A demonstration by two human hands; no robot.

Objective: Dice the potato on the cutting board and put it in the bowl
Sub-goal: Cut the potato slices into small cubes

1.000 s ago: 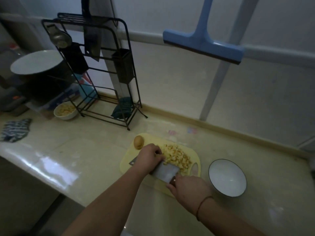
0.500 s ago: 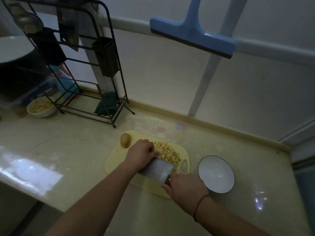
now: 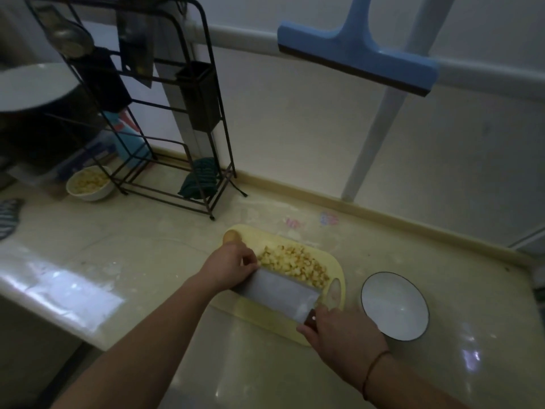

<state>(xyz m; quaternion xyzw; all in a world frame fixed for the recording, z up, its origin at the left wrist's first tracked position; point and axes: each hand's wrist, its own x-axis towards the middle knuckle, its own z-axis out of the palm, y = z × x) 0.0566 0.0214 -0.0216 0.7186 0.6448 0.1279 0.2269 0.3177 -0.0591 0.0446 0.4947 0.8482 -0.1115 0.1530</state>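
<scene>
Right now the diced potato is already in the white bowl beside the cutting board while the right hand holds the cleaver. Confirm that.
Not quite. The head view shows the diced potato still piled on the cutting board, and the white bowl beside it holds none. The right hand does hold the cleaver.

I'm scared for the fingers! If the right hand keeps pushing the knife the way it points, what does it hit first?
Probably the diced potato against the cleaver blade; the left hand sits on the far end. Depth is unclear.
</scene>
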